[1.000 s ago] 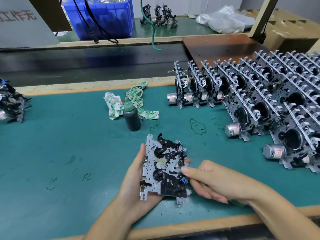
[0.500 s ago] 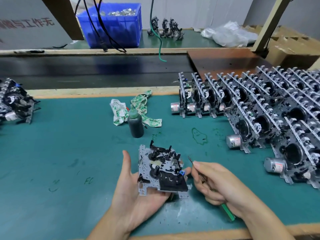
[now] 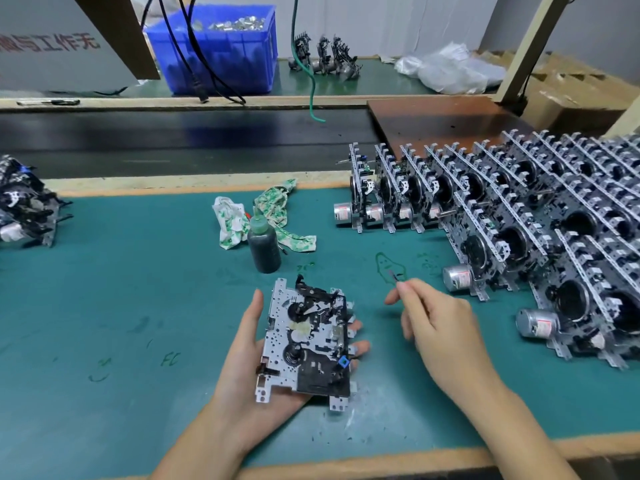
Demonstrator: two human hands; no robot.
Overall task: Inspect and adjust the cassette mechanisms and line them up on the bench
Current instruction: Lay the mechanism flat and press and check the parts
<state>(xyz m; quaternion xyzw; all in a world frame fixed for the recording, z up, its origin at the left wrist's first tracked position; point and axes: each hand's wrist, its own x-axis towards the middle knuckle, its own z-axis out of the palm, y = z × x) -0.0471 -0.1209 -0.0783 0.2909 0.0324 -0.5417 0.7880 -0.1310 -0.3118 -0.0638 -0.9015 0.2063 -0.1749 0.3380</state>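
A cassette mechanism [image 3: 308,344], a grey metal plate with black parts and a small blue piece, lies face up in my left hand [image 3: 242,386], thumb along its left edge and fingertips curled round its right edge. My right hand [image 3: 440,327] is to its right, apart from it, pinching a thin tool [image 3: 393,276] whose tip points up and away over the green bench mat [image 3: 104,306]. Several finished mechanisms [image 3: 502,216] stand upright in rows at the right, each with a silver motor at its foot.
A dark green bottle [image 3: 265,245] and a crumpled printed rag [image 3: 273,220] lie just beyond the held mechanism. More mechanisms [image 3: 24,206] pile at the left edge. A blue bin [image 3: 221,57], cables and a plastic bag [image 3: 446,69] sit on the far shelf behind a dark conveyor strip.
My right hand has pulled away from the mechanism, moving right and up with the thin tool. The mechanism stays in my left hand, turned a little flatter.
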